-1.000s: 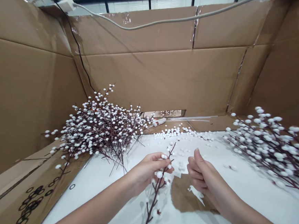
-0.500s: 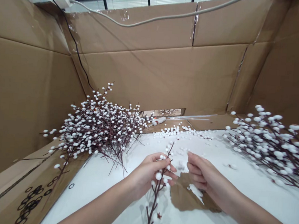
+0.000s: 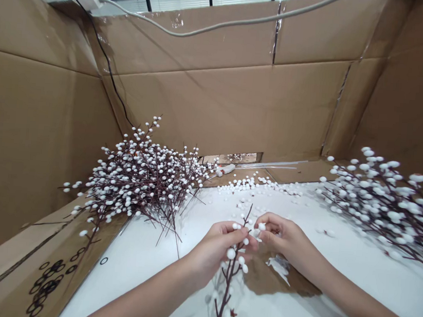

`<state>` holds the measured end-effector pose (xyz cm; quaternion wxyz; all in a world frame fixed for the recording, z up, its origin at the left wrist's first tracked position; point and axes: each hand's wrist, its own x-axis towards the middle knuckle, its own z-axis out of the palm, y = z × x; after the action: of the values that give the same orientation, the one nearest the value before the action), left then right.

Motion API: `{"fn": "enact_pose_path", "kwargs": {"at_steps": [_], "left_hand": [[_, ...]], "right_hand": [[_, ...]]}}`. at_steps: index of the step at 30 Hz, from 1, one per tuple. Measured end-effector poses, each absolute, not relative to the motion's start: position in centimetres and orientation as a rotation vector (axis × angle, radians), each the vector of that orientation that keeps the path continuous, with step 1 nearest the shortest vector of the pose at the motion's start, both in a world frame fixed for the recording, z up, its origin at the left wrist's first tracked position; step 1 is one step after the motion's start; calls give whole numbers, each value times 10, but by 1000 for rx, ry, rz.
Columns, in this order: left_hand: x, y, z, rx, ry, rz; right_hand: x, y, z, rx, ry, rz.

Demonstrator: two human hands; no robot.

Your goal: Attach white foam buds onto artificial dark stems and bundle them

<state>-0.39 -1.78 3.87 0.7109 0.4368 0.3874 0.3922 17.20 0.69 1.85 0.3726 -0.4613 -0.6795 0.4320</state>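
My left hand [image 3: 209, 251] grips a dark brown artificial berry branch [image 3: 228, 282] between thumb and fingers, near its upper part. The branch stands upright, with white berries along it, several bare side twigs and a small reddish star-shaped piece low down. Just right of the stem, my right hand [image 3: 289, 240] is closed in a pinch around a white berry [image 3: 262, 226]; whether that berry touches a twig is hard to make out. Under the hands lies a torn brown patch [image 3: 264, 280] on the white tabletop [image 3: 184, 312], with a crumpled white scrap [image 3: 279, 269] on it.
A big heap of berry branches [image 3: 140, 177] is at the left, and another bunch [image 3: 387, 206] at the right. Loose white berries [image 3: 246, 182] lie along the back beside a white-handled tool [image 3: 226, 169]. Black rings [image 3: 47, 285] lie on cardboard at left. Cardboard walls [image 3: 201, 104] surround the table.
My right hand has moved left to the branch and now pinches a white berry there. My left hand and the branch have shifted slightly right.
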Motion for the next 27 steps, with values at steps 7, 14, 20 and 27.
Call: {"fn": "enact_pose_path", "kwargs": {"at_steps": [7,14,20,27], "left_hand": [[-5,-17,34,914,859,925],[-2,-18,35,872,873,921],[-3,-15,32,877,872,914],[-3,-18,29,841,860,922]], "right_hand": [[164,0,21,-1269,-1502,1355],[164,2,13,-1186,-1454,1418],[161,-4,22,-1162,-1420,1439],[157,-3,13,-1185,-1369,1385]]}}
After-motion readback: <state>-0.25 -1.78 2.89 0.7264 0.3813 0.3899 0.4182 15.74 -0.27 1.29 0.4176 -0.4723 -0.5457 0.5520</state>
